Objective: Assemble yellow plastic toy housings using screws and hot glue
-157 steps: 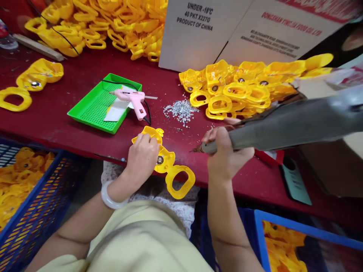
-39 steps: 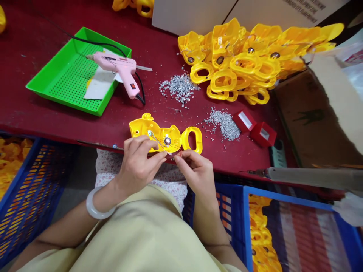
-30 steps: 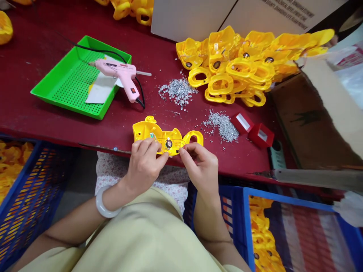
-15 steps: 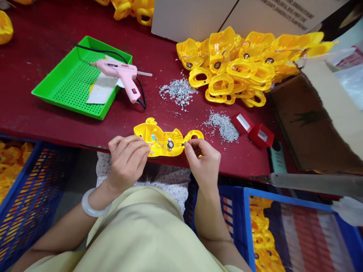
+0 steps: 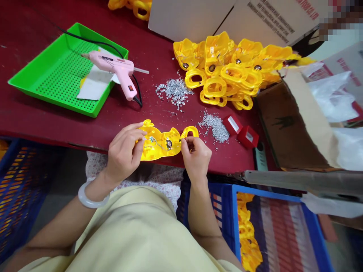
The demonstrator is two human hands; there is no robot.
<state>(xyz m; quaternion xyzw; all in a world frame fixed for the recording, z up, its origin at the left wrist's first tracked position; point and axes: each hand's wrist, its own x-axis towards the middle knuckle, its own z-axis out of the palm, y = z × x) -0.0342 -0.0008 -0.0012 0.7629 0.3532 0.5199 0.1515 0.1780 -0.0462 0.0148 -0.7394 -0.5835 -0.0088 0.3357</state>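
Observation:
A yellow plastic toy shell half [image 5: 159, 149] lies hollow side up at the table's front edge. Thin wires, a small green part and a round metal-rimmed piece show inside it. My left hand [image 5: 124, 149] grips the shell's left end, thumb and fingers closed around its edge. At the neck before the ring-shaped handle, my right hand [image 5: 197, 155] is closed in a pinch. A small dark piece shows at its fingertips, with thin wires running to it; its exact kind is too small to make out.
A pink glue gun [image 5: 116, 68] rests on a green tray [image 5: 93, 109]. Small metal parts form one pile [image 5: 176, 90], and screws another [image 5: 215, 126] beside red boxes [image 5: 248, 136]. Yellow shells [image 5: 218, 68] are heaped behind. An open carton [image 5: 292, 124] and a blue crate [image 5: 235, 223] stand at right.
My left hand has shifted its hold on the shell's left end, its fingers now higher on the edge. The shell is turned slightly. My right hand stays pinched near the handle.

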